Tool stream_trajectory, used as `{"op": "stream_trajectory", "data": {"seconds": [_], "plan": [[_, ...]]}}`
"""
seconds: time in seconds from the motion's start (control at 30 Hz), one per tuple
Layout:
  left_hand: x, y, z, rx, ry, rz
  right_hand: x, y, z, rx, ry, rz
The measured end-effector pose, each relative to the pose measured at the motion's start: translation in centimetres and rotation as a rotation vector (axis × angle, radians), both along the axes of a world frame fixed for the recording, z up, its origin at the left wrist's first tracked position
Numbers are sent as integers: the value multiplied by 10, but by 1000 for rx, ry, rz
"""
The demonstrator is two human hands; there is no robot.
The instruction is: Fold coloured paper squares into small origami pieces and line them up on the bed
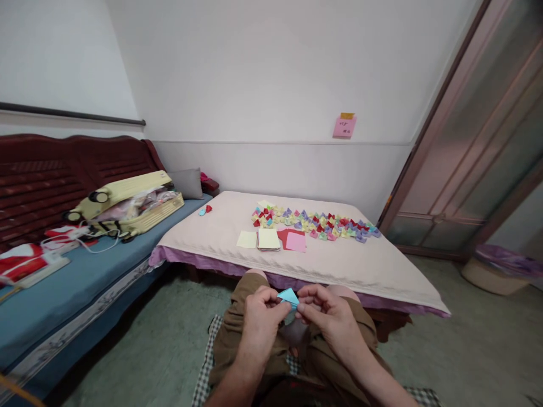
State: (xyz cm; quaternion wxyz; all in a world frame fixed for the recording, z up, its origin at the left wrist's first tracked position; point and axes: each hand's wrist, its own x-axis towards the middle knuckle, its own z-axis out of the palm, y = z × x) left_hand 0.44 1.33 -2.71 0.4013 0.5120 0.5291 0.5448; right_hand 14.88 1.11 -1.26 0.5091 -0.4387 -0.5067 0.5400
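Note:
Both hands meet over my lap and pinch a small folded piece of light blue paper point(289, 297). My left hand point(259, 319) grips its left side with curled fingers. My right hand point(328, 316) holds its right edge between thumb and fingertips. The paper stands up as a small triangle between the thumbs. I sit with knees against a low table point(382, 277) covered with a pale cloth.
On the table lie several small folded paper pieces point(316, 223) in many colours and stacks of yellow, red and pink paper squares point(271, 239). A bench with a blue cushion point(63, 294) at left carries an open yellow suitcase point(131, 206). A sliding door point(475, 158) stands right.

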Motion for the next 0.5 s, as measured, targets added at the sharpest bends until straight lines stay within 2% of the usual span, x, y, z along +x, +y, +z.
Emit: {"op": "stream_trajectory", "data": {"seconds": [0.23, 0.4, 0.5], "plan": [[-1, -1, 0, 51, 22, 50, -3, -3, 1, 33, -10, 12], [-3, -1, 4, 76, 31, 43, 2, 1, -6, 11, -19, 78], [-2, -3, 9, 88, 40, 25, 4, 3, -9, 39, -25, 61]]}}
